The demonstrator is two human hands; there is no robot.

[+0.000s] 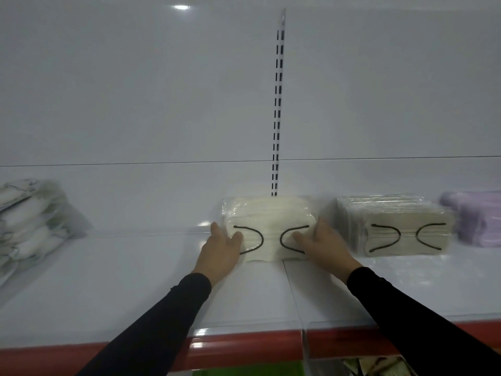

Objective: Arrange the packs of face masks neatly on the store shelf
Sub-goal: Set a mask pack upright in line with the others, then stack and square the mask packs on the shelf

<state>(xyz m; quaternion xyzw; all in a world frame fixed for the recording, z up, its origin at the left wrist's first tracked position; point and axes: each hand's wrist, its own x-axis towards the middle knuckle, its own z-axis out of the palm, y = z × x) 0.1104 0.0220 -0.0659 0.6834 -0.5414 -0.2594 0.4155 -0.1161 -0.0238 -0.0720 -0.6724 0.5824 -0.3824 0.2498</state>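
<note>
The left hand (221, 249) and right hand (322, 244) clasp the two ends of a cream pack of face masks (269, 229), thumbs on top and fingers (216, 229) curled round its sides, at the centre of the frame. It lies flat on the white shelf (135, 280), against the back panel below the slotted upright (278, 104). Just right of it sits a beige pack (395, 226), then a lilac pack (477, 218) at the right edge, and a patterned pack (29, 215) well apart at the left edge.

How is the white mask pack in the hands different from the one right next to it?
The cream-white pack is paler; the beige-grey pack to its right is darker. The left hand and right hand grip the cream-white pack's ends; nothing touches the beige-grey pack. Both lie flat on the shelf, wrapped in clear plastic, with black ear loops.
</note>
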